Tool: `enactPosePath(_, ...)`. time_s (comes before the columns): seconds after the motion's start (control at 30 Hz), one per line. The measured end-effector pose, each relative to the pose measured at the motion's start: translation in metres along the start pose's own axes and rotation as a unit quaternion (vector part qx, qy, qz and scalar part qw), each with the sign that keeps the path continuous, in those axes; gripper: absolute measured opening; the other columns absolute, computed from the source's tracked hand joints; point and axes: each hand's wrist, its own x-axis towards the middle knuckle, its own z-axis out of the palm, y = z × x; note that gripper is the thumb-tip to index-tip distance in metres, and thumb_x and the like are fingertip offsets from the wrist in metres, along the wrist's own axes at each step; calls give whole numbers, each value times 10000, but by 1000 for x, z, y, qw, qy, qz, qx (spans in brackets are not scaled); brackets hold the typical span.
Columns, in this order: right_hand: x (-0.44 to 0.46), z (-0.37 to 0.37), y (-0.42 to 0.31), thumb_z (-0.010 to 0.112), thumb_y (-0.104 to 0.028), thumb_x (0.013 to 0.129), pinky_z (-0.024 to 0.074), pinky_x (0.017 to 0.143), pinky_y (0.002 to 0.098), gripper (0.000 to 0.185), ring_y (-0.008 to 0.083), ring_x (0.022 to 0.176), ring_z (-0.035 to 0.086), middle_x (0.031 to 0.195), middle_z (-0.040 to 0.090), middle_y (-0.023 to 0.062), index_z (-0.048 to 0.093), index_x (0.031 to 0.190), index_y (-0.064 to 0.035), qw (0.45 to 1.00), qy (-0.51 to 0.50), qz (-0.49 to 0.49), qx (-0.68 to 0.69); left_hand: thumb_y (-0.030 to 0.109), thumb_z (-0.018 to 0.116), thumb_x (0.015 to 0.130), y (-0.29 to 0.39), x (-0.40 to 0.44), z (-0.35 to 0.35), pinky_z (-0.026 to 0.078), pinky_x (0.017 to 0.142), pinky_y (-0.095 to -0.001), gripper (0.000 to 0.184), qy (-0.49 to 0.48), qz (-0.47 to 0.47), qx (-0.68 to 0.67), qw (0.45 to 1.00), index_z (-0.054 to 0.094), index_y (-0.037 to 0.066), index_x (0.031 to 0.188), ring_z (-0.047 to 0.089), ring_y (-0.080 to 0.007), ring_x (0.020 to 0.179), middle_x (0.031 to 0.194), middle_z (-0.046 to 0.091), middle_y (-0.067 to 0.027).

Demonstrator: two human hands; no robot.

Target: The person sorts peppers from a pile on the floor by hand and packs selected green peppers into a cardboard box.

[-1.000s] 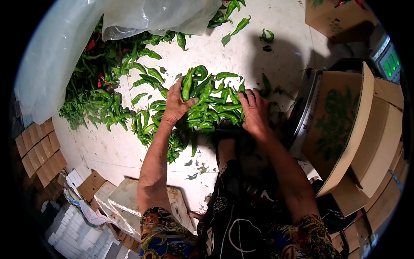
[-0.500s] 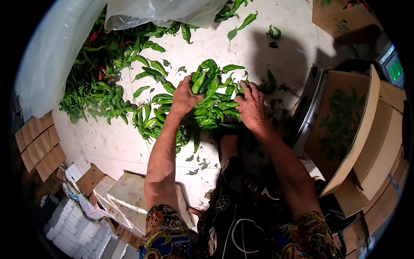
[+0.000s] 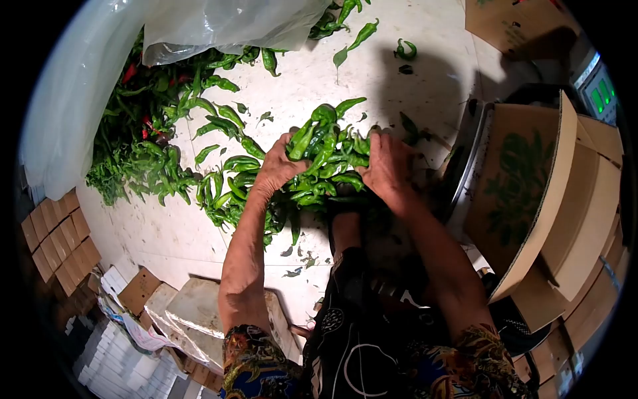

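Long green peppers lie heaped on the pale floor between my two hands. My left hand cups the heap's left side, its fingers curled round several peppers and the thumb pointing inward. On the right side of the same heap, my right hand presses against the peppers, its fingers together and their tips at the far edge. The peppers are bunched between both palms. More loose green peppers spread to the left of my left hand.
A larger pile of green and some red peppers lies at the left, partly under clear plastic sheeting. An open cardboard box stands at the right beside a green-lit display. White foam boxes stand at the lower left.
Both hands have closed in toward each other, and the peppers between them are bunched more tightly. The head view has shifted slightly.
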Motion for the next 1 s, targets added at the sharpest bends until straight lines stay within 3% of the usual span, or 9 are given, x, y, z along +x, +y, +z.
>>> enactPosePath(0.07, 5, 4, -4, 807, -219, 652, 416, 909, 441, 733, 335, 1065, 537, 1136, 560, 148, 459, 1280, -75, 999, -5, 25, 21, 0, 741, 712, -1, 1, 12, 393, 1008, -257, 768, -4, -7, -40, 999, 373, -13, 1386, 536, -171, 1117, 1213, 577, -90)
enactPosePath(0.2, 16, 11, 0, 682, -121, 709, 464, 929, 398, 670, 336, 1096, 580, 1167, 609, 180, 420, 1323, -59, 904, -82, 136, 396, 5, 730, 711, 5, 5, 26, 365, 1047, -287, 843, -9, 35, -77, 996, 328, 32, 1452, 506, -173, 1185, 1303, 551, -77)
enactPosePath(0.33, 27, 27, 11, 678, -44, 709, 464, 922, 366, 644, 250, 1087, 582, 1162, 610, 146, 448, 1310, -45, 884, -120, 67, 447, 0, 717, 702, 20, 9, 29, 359, 1064, -300, 902, -56, -18, -99, 993, 281, 54, 1490, 475, -176, 1237, 1388, 493, -79)
enactPosePath(0.47, 25, 12, 8, 676, 57, 680, 475, 871, 342, 595, 181, 1015, 574, 1137, 616, 54, 536, 1248, -54, 660, -210, 99, 715, 12, 723, 702, 27, 8, 48, 384, 1048, -320, 915, -66, -18, -210, 975, 278, 90, 1498, 511, -201, 1199, 1337, 530, -91)
enactPosePath(0.67, 9, -8, 0, 633, 46, 722, 456, 913, 314, 652, 166, 1043, 569, 1150, 608, 46, 486, 1353, -21, 637, -214, 141, 727, 16, 704, 713, 41, -12, 62, 500, 916, -355, 811, -49, -31, -273, 960, 361, 68, 1447, 596, -228, 1064, 1195, 609, -108)
enactPosePath(0.7, 2, -21, -5, 619, 41, 735, 446, 937, 308, 650, 158, 1074, 558, 1188, 597, 47, 476, 1366, -15, 636, -192, 122, 738, 67, 708, 673, 58, -26, 64, 395, 1031, -344, 852, -21, -60, -266, 962, 348, 64, 1446, 535, -223, 1167, 1261, 574, -88)
enactPosePath(0.87, -30, -153, -44, 614, 46, 731, 430, 957, 290, 699, 134, 1106, 540, 1253, 574, 57, 437, 1403, -28, 775, -103, 60, 621, 53, 712, 667, 151, -89, 68, 427, 998, -336, 783, -24, 44, -252, 966, 395, -2, 1381, 558, -225, 1133, 1229, 582, -109)
enactPosePath(0.93, -59, -190, -52, 621, 44, 755, 422, 955, 300, 675, 167, 1119, 540, 1239, 576, 93, 436, 1400, -26, 752, 50, -26, 657, 67, 693, 641, 199, -113, 77, 423, 1020, -371, 798, -69, 128, -235, 961, 386, -33, 1371, 554, -257, 1160, 1254, 563, -140)
enactPosePath(1.0, -90, -250, -51, 659, 50, 749, 405, 994, 315, 685, 221, 1183, 517, 1249, 545, 111, 432, 1392, -19, 823, 105, -31, 558, 60, 690, 620, 243, -131, 99, 410, 1039, -400, 885, -129, 211, -258, 934, 316, 1, 1420, 521, -260, 1209, 1303, 522, -144)
